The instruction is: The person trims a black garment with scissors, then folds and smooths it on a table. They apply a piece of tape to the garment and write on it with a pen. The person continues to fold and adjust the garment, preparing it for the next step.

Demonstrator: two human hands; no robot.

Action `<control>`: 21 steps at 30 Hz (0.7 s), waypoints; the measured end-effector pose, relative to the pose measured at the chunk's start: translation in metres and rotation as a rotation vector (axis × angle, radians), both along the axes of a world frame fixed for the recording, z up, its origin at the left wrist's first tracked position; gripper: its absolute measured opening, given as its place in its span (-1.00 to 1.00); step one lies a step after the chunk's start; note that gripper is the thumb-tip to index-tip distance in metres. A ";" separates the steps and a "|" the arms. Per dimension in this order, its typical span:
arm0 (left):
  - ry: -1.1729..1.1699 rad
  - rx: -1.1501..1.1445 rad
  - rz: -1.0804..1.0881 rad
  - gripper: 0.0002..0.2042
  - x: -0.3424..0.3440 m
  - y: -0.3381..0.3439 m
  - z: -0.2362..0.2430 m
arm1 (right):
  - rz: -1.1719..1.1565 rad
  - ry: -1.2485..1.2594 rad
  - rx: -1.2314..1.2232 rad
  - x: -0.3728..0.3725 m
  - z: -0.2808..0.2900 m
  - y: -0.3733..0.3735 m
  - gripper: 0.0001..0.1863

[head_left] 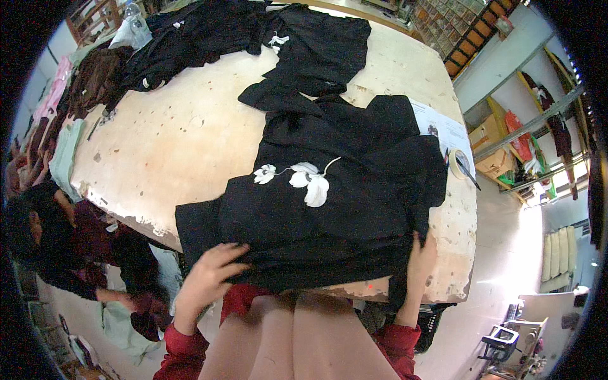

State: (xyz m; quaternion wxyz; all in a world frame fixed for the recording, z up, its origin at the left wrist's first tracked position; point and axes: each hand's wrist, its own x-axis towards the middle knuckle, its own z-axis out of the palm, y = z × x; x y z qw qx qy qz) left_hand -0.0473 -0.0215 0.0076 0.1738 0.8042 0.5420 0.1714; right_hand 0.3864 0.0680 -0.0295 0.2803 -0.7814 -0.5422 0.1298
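A black garment with a white flower motif lies spread on the table in front of me, its near part in folded layers. My left hand rests at its near left edge, fingers stretched and apart on the cloth. At the near right edge is my right hand, its fingers pointing away from me along the cloth. They look extended, though the tips are slightly blurred and partly against the dark fabric. A strip of the black cloth hangs over the table edge beside the right wrist.
More black garments are heaped on the far side of the worn pale table. Paper sheets, a tape roll and a pen lie at right. Another person works at left. Shelving stands at right.
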 end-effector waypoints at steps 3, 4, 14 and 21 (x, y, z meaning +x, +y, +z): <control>-0.113 -0.096 0.201 -0.51 -0.008 0.004 0.031 | -0.191 0.706 0.393 0.003 0.053 -0.014 -0.46; -0.259 -0.239 0.011 -0.57 -0.021 0.005 0.043 | 0.015 1.003 0.524 0.009 0.071 -0.025 -0.47; -1.014 -0.556 -0.102 -0.57 -0.044 0.087 0.033 | 0.392 0.640 -0.125 -0.020 0.224 0.169 -0.40; -0.434 0.196 0.727 -0.64 -0.076 0.107 -0.010 | 0.570 0.053 0.006 -0.020 0.129 0.146 -0.41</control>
